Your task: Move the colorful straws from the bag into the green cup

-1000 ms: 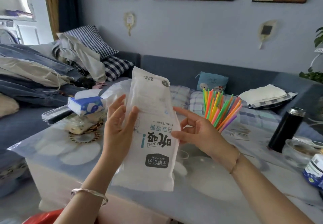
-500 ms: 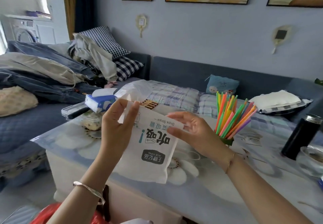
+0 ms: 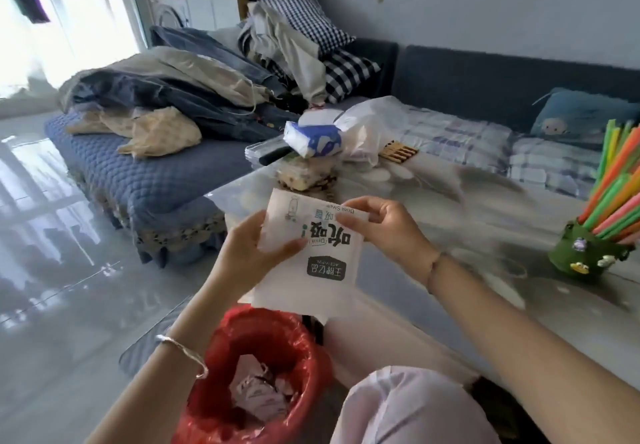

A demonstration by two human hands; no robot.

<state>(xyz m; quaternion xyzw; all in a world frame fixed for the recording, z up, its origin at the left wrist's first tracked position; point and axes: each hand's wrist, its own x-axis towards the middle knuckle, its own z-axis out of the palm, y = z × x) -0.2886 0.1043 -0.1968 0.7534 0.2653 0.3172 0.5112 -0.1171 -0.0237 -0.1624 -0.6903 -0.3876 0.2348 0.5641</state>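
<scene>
a: table (image 3: 467, 208) mid frame. bag?
b: white bag (image 3: 322, 253), centre, pinched by left hand (image 3: 252, 253) and right hand (image 3: 388, 232). red bin (image 3: 207, 409) below holds crumpled paper (image 3: 258, 391). straws (image 3: 613, 187) in green cup (image 3: 585, 253), right edge.

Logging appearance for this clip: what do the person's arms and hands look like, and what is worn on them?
Both forearms are bare, with no sleeves in view, and there are no gloves. The left hand has a silvery bangle at the wrist. The right hand has a thin bracelet at its wrist. I can make out no rings.
</scene>
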